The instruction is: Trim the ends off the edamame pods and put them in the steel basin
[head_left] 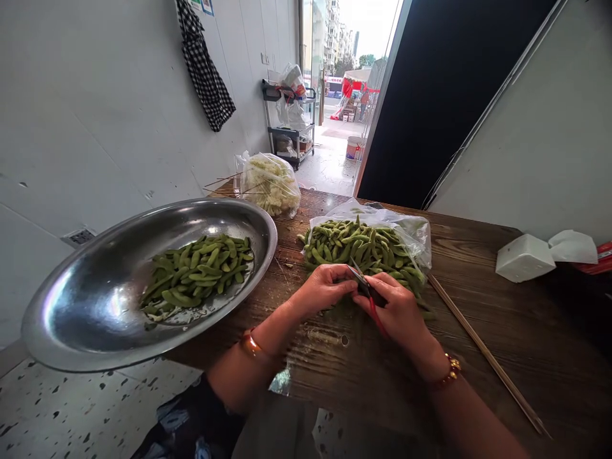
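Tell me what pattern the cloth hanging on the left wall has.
The hanging cloth has black-and-white checks, seen best in the head view.

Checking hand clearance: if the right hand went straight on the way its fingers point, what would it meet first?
Most likely the left hand, just ahead of the right hand and the scissors it holds; depth is unclear, so I can't tell whether the hands touch.

Readable text: none | street banner [333, 80]: lettering too small

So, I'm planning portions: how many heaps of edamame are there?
2: one edamame heap in the metal basin, another heap at the opened plastic bag to its right.
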The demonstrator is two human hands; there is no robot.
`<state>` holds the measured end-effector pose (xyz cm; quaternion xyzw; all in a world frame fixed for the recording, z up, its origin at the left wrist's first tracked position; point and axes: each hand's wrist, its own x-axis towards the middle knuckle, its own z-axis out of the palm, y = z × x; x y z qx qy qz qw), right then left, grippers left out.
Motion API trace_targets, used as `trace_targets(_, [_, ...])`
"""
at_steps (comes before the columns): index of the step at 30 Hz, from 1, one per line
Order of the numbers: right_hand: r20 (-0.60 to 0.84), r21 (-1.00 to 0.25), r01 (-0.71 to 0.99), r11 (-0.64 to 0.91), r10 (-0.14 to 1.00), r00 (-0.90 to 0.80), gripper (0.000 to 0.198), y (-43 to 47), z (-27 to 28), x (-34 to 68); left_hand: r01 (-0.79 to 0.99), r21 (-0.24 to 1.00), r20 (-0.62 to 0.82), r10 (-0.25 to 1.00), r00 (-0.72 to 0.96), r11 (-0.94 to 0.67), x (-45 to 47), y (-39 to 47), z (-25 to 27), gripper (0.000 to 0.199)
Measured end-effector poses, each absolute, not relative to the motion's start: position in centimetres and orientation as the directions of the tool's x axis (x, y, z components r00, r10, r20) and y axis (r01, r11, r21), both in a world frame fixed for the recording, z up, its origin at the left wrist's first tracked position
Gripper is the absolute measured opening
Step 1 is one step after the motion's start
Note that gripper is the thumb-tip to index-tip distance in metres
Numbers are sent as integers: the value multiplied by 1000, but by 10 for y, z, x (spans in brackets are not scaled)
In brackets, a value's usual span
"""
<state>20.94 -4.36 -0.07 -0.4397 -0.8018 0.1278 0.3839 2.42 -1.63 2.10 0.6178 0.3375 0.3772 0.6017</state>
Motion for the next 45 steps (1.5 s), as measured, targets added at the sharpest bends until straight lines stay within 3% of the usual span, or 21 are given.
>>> trace_targets(5, [466, -542, 638, 546, 828, -312, 22, -42, -1, 211, -6, 999, 45, 885, 463, -48, 17, -11, 25, 25])
trace_targets(12, [475, -695, 566, 443, 874, -101, 28, -40, 8, 217, -336, 940, 4, 982, 186, 60, 6, 3, 21, 24])
trace_targets(18, [490, -703, 564, 433, 870, -58, 30, -38, 8, 222, -355, 933, -1, 989, 149, 54, 2, 7, 19, 19])
trace_targets(23, [501, -694, 569, 441, 864, -58, 30, -38, 7, 220, -184, 977, -66, 974, 218, 107, 4, 2, 24, 8])
trace_targets(26, [514, -685, 562, 463, 854, -77, 31, -37, 6, 217, -64, 993, -81, 956, 283, 103, 4, 1, 24, 13])
trace_targets(31, [532, -670, 565, 481, 842, -86, 31, -36, 3, 214, 187, 979, 15, 937, 349, -85, 2, 4, 13, 15])
trace_targets(33, [533, -669, 566, 482, 841, -86, 31, -35, 2, 214, 375, 899, 86, 930, 358, -228, 2, 4, 11, 13])
trace_targets(37, [528, -667, 575, 474, 845, -84, 30, -34, 0, 215, 720, 582, 132, 918, 374, -377, 3, -2, 15, 13])
trace_targets(40, [531, -655, 587, 475, 843, -90, 30, -34, -1, 215, 824, 432, 41, 921, 388, -367, 3, -8, 21, 19])
trace_targets(45, [542, -640, 598, 483, 835, -95, 31, -33, -2, 214, 871, 304, -34, 910, 414, -385, 2, -12, 22, 14])
